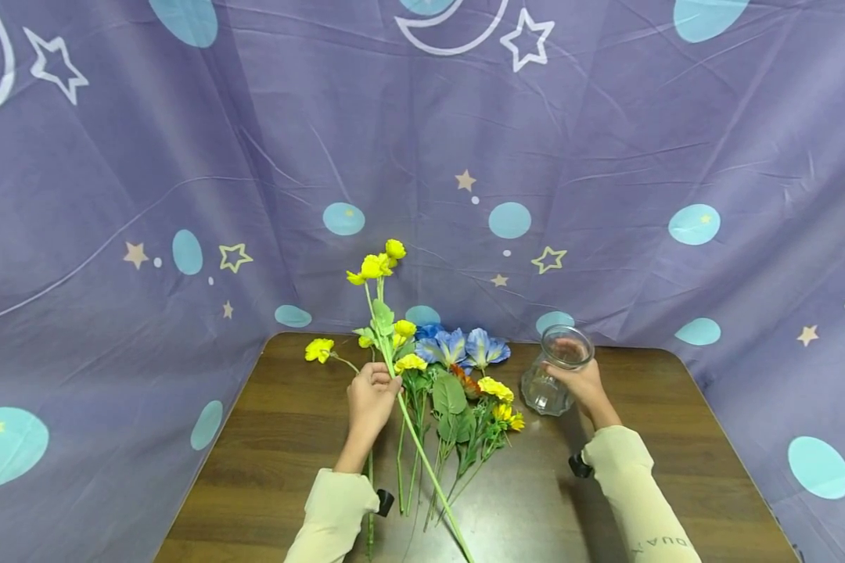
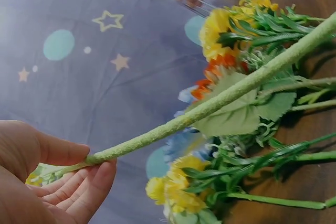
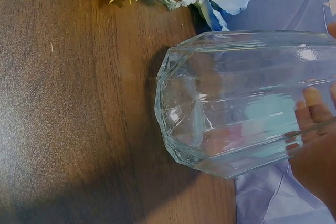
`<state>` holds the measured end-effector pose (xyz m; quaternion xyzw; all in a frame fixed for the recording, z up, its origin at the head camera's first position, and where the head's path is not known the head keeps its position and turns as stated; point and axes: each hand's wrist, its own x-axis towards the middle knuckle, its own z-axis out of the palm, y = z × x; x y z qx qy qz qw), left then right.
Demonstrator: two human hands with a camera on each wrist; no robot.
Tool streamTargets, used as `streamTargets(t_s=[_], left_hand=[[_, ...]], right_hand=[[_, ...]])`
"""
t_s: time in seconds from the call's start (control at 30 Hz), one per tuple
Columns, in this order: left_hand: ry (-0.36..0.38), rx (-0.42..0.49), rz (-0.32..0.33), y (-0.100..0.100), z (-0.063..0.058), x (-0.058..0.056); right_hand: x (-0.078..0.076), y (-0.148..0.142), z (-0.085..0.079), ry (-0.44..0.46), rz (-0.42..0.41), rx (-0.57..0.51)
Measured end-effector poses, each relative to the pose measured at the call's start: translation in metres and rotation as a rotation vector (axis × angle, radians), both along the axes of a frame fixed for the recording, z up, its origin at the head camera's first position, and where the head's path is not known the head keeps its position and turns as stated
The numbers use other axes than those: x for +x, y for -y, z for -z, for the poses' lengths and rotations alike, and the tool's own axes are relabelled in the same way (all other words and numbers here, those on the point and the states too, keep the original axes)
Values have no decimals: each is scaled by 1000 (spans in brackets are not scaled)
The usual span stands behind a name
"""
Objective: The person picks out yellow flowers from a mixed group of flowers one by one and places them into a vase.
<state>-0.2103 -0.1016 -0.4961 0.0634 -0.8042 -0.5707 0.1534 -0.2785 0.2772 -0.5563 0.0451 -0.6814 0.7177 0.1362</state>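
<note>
Between thumb and fingers, my left hand [image 1: 372,399] pinches the long green stem [image 2: 178,121] of a yellow flower [image 1: 376,267]. That flower's blooms point away from me, and its stem slants down toward the near table edge, above other flowers. Over on the right, my right hand [image 1: 583,385] grips a clear glass vase [image 1: 548,389] around its neck, just below the flared rim. The vase has faceted sides and stands mouth up, leaning slightly if at all; whether its base touches the table I cannot tell. No stem shows inside the glass.
On the brown wooden table [image 1: 267,453] lie several flowers: blue blooms [image 1: 451,346], an orange bloom [image 1: 466,381], yellow ones [image 1: 496,389], and broad green leaves [image 1: 449,395]. A single yellow bloom [image 1: 318,350] lies at the left. A purple patterned cloth [image 1: 422,141] hangs behind the table.
</note>
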Motion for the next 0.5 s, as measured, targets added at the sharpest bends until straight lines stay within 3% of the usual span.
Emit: streamTargets(t_s=[0.5], left_hand=[[-68, 4, -28, -4, -29, 19]], right_hand=[[0, 0, -1, 68, 27, 87]])
